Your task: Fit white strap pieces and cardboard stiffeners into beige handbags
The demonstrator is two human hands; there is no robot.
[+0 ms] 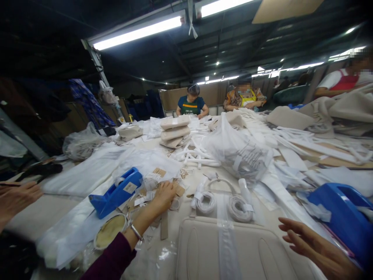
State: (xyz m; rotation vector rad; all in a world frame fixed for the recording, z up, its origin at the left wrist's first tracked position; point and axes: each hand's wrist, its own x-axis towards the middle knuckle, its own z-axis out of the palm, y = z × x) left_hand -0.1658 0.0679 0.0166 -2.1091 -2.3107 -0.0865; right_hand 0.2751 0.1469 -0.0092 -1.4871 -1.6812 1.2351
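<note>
A beige handbag (204, 249) lies in front of me, with a strip of clear plastic running down its middle. At its top are an arched handle and two wrapped strap coils, a left coil (205, 202) and a right coil (240, 209). My left hand (164, 196), below a purple sleeve and a bracelet, reaches into small tags beside a brown card (179, 189). Its fingers are bent downward and what they grip is hidden. To the right of the bag my right hand (309, 241) hovers open with nothing in it, close to a blue tape dispenser (344, 214).
Another blue tape dispenser (116, 192) stands left of my left arm, near a round roll (110, 232). A co-worker's hand (20, 200) is at the far left. Stacked beige pieces (175, 128) and a filled clear bag (236, 147) lie farther back. Several people sit across the table.
</note>
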